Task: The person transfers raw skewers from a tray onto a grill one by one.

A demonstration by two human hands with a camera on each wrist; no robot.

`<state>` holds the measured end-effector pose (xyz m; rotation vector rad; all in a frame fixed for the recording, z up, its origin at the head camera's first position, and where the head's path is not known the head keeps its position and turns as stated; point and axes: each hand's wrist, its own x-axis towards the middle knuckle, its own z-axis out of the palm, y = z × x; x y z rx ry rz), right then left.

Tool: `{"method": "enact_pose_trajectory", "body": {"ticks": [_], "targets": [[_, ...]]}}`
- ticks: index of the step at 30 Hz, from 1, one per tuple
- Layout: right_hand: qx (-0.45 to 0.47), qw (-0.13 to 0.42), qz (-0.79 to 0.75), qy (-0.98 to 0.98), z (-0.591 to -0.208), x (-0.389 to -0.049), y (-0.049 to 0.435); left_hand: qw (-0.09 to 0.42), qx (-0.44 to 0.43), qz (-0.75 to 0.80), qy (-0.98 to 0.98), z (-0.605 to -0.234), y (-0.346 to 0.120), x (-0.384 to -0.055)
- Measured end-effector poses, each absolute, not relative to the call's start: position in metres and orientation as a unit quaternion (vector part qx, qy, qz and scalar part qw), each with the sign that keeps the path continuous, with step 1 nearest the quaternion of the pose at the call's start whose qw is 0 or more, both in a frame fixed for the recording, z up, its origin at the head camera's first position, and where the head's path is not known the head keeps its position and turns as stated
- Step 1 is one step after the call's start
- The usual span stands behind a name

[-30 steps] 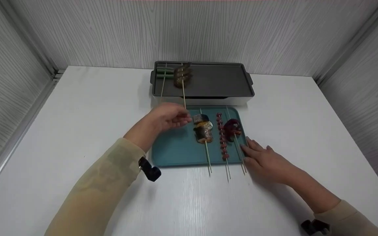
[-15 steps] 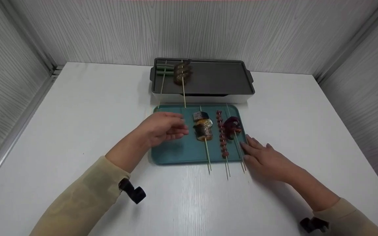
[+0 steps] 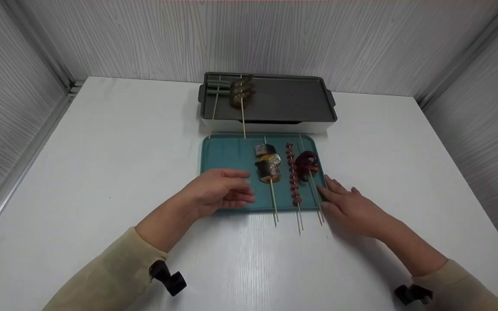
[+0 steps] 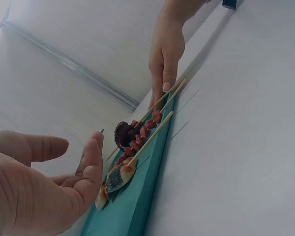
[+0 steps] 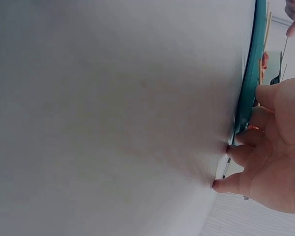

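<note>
Teal tray (image 3: 227, 152), mid-frame: left hand (image 3: 218, 193) draws back empty, two skewers (image 3: 241, 93) lying unheld on the grill (image 3: 290, 100); right hand (image 3: 352, 210) touches the tray.

At the head view's centre, the bare left hand (image 3: 216, 193) hid the lower-left corner of the teal rectangular tray (image 3: 230, 153); the beige left sleeve (image 3: 117, 270) was cropped at lower left.

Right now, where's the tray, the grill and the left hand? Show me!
Tray (image 3: 227, 152): head view, bare far left of its floor.
Grill (image 3: 292, 101): head view, bare right part of its top.
Left hand (image 3: 214, 192): head view, middle of the hand.
</note>
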<state>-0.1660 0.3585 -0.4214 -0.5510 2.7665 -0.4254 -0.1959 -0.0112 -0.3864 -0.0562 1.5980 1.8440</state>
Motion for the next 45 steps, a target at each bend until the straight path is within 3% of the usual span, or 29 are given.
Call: {"method": "enact_pose_trajectory", "body": {"ticks": [19,45], "targets": [[-0.19,0.143,-0.148,0.96,-0.422,-0.167,0.359,0.383,-0.014,0.712,0.588,-0.412,0.003,-0.172],[-0.197,0.142,-0.146,0.959,-0.424,-0.168,0.36,0.419,-0.046,0.727,0.542,-0.428,0.043,-0.169]]}}
